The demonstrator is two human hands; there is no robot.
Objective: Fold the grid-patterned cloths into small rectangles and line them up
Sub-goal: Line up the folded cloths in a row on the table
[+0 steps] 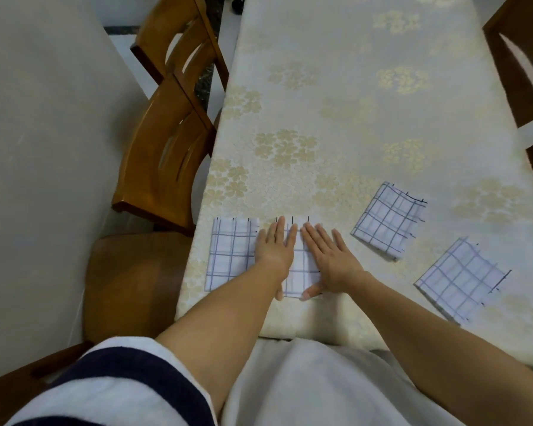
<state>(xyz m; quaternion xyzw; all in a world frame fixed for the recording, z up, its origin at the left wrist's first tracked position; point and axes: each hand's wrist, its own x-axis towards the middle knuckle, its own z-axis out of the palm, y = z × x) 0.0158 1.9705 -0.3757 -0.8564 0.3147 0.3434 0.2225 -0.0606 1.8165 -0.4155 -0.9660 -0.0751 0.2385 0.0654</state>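
— From the left, how do they lie?
— The first cloth (231, 255) lies square near the table (336, 96) edge. The second cloth (301, 270) sits just beside it, under the left hand (274, 245) and right hand (330, 259), both pressing flat with straight fingers and gripping nothing.
— And next?
— Probably the third cloth (388, 221), to the right and skewed out of line. The right hand is nearer

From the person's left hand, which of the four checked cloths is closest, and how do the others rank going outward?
1. The pressed cloth, directly under the left hand.
2. The left-edge cloth, just to that hand's left.
3. The tilted cloth, beyond the right hand and farther back.
4. The rightmost cloth, far over on the right.
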